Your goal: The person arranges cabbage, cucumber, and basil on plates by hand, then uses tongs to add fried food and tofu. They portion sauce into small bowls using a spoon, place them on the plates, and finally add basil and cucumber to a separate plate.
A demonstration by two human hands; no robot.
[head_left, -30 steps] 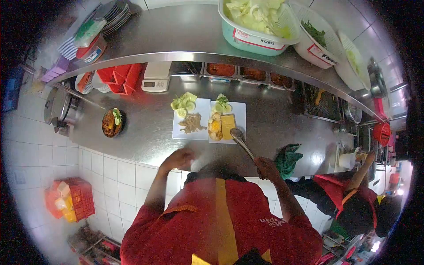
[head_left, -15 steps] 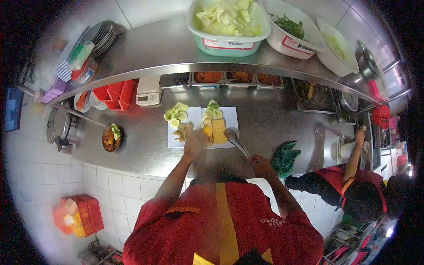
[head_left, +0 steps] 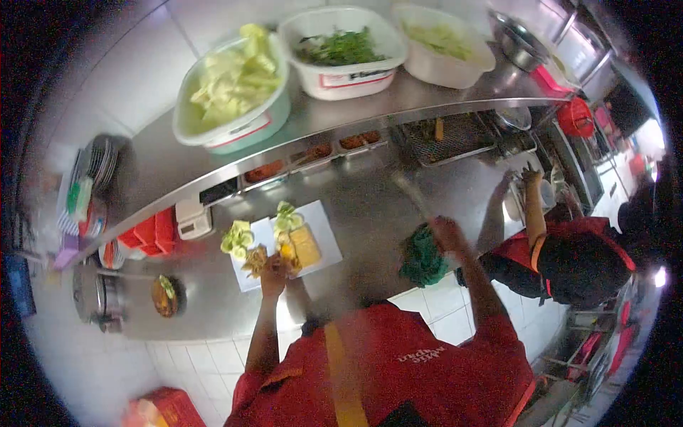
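Counter: bare metal counter (head_left: 370, 235), shiny, running below a metal shelf (head_left: 146, 160) that overhangs its rear.
Walls: white tiles (head_left: 206, 363) below the counter's front edge.
Plates: two white plates (head_left: 325, 226), side by side on the counter before the person, bearing greens with cucumber slices, shredded food (head_left: 253, 262), a fried egg (head_left: 287, 252) and a yellow slab (head_left: 306, 246).
Left hand: left hand (head_left: 273, 276) at the plates' near side, over part of the egg and shreds; grip cannot be told.
Right hand: right hand (head_left: 446, 233) closed round a blurred metal utensil (head_left: 413, 195), well apart from the plates.
Obstruction: crumpled green cloth (head_left: 424, 260) just beside the right hand.
Shelf load: cabbage tub (head_left: 249, 136), herb tub (head_left: 356, 89), third tub (head_left: 448, 75).
Beneath shelf: scale (head_left: 192, 216), red holders (head_left: 151, 235), wire-mesh tray (head_left: 455, 147).
Left of plates: garnished dark bowl (head_left: 178, 293).
Right: co-worker's hand (head_left: 532, 176) near the counter's far end.
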